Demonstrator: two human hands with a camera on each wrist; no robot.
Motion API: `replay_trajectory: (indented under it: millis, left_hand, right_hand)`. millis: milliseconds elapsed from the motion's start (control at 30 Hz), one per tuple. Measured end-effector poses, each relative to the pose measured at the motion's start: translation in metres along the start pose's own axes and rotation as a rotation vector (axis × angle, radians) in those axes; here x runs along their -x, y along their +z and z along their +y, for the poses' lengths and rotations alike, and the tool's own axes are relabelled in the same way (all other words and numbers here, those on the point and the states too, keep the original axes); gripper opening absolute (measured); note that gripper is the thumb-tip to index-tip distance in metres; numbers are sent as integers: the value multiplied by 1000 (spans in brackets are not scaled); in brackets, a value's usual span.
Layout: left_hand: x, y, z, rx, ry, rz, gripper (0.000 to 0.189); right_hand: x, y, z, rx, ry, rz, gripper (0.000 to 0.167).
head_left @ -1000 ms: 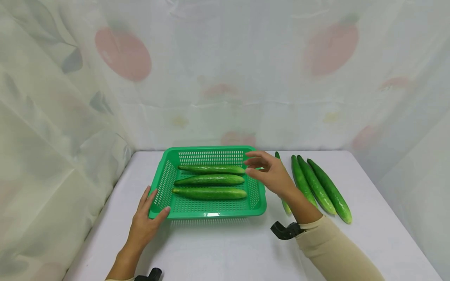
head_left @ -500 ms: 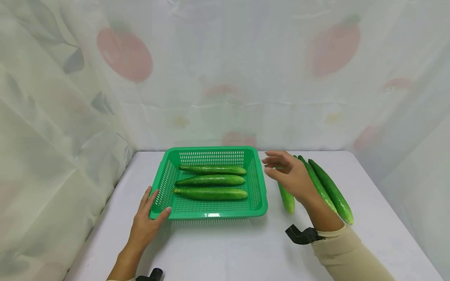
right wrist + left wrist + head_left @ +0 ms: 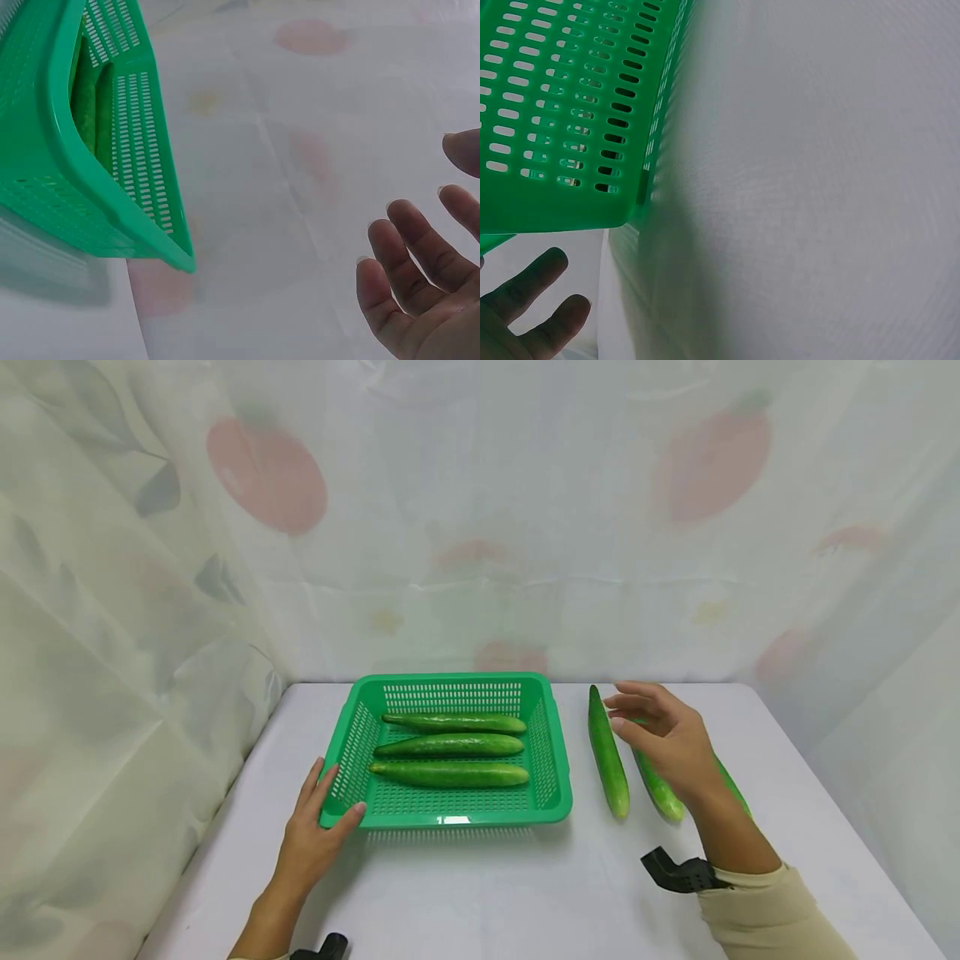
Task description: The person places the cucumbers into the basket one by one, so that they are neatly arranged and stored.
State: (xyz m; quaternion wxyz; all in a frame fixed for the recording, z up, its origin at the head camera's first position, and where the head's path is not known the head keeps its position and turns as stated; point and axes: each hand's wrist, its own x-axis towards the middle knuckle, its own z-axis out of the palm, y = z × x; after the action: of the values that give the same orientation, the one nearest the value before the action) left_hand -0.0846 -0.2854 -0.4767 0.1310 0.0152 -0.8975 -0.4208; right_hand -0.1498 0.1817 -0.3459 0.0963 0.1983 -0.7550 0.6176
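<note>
A green plastic basket stands on the white table with three cucumbers lying side by side in it. At its front left corner is my left hand, fingers extended along the side and thumb at the front rim. My right hand hovers over the cucumbers on the table, holding nothing, its fingers loosely bent and apart. Left of that hand one cucumber lies fully in sight. Another cucumber shows partly beneath the hand, and the forearm mostly covers one more.
The white tabletop extends in front of the basket. A pale fruit-print curtain hangs behind the table, with a leaf-patterned cloth along the left side. Each wrist wears a black camera mount.
My right hand has moved right, from beside the basket's right rim to above the cucumbers on the table, uncovering the leftmost one. The left hand and basket stay put.
</note>
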Motion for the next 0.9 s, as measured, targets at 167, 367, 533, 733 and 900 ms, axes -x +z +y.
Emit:
replay_trajectory:
  millis: [167, 367, 533, 733, 900]
  left_hand:
    - [0, 0, 1, -1, 0, 4, 77]
    - [0, 0, 0, -1, 1, 7, 77]
    - [0, 0, 1, 1, -4, 2, 77]
    - [0, 0, 0, 1, -8, -5, 77]
    - [0, -1, 1, 2, -8, -6, 77]
  right_hand:
    - [6, -9, -4, 19, 20, 48, 40]
    - [11, -19, -5, -54, 16, 84, 41]
    - [16, -29, -4, -5, -4, 117, 42]
    - [21, -43, 0, 23, -21, 144, 43]
    - [25, -54, 5, -15, -42, 173, 44]
